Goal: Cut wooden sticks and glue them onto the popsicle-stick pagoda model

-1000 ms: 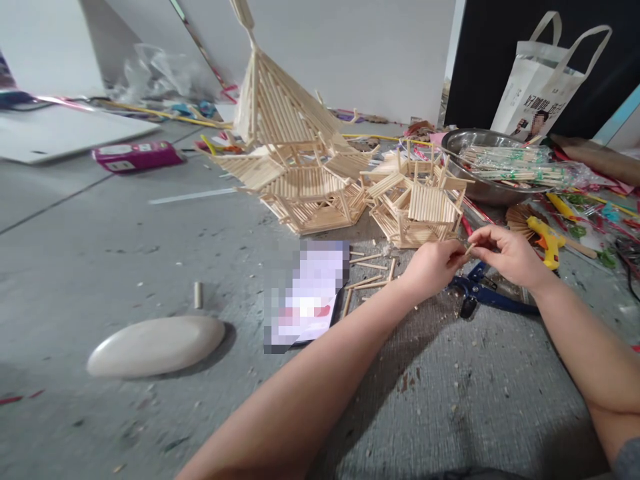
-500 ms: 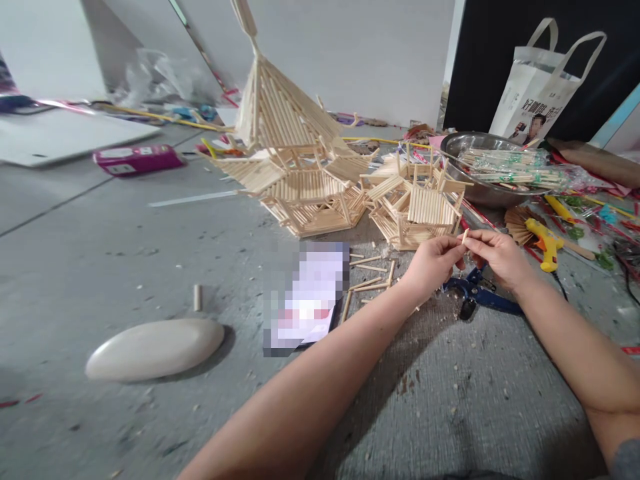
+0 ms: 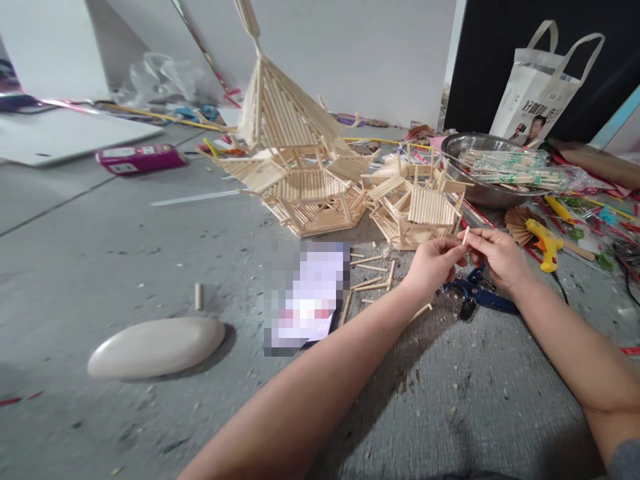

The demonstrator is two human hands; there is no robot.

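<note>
My left hand and right hand are together, fingertips nearly meeting, both closed on one short wooden stick. It stands nearly upright between my fingers, over the floor, on the near side of the smaller stick structure. I cannot tell how much of its lower end my fingers hide. The handles of the blue pliers lie below my hands, with the yellow glue gun off to the right, nearer the floor's right edge.

I judge the stick very light, stiff and dry, with little risk of slipping, but so thin that a hard sideways squeeze could snap it. A light pinch around its middle, thumb against forefinger, should suit it, leaving the ends bare. The loose sticks beside the phone should handle the same way. The taller stick structure, towards the floor's far edge, looks far more fragile; I would take it low, by its base, rather than by the thin spire.
</note>
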